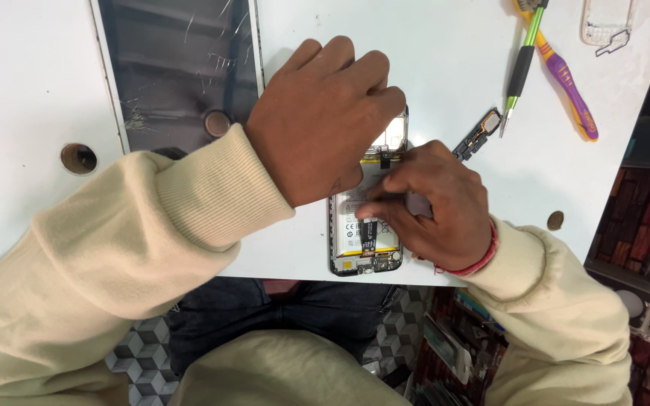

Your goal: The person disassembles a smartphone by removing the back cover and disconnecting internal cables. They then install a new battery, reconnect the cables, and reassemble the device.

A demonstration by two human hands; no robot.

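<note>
1. A round hole shows in the white table at the far left.
2. Just right of it lies a dark cracked panel, flat on the table, with a round knob near its lower right corner.
3. The left hand comes next, in a cream sleeve. It is curled, knuckles up, pressing down on the upper part of the phone — whether its fingers grip the edge is hidden.
4. The phone lies open at the table's near edge, back cover off, its battery and the small board at its bottom end exposed.
5. The right hand rests over the phone's right side, fingertips pinched together on the battery's face; what they nip, if anything, cannot be told. A red thread circles its wrist.
6. Beyond that hand lies a small black part with a flex strip, apart from the phone.
7. Further right, a green-and-black screwdriver crosses a purple-and-yellow toothbrush — both untouched.
8. A clear frame piece sits at the top right corner, and a brown dot marks the table near the right edge.
</note>
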